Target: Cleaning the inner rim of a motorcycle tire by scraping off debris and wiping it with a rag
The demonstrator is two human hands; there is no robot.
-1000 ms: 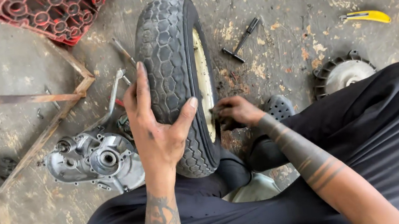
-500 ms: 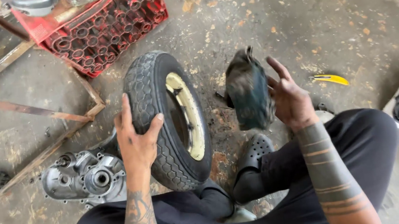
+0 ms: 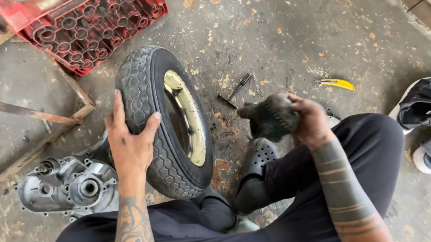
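Both hands are occupied: the tyre is steadied upright by the left hand, a dark rag bunched in the right hand; loosened, the tyre could topple onto the engine casing.

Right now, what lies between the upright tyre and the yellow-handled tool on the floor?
In the head view, a small black T-handled tool lies on bare concrete between the tyre and the yellow-handled tool.
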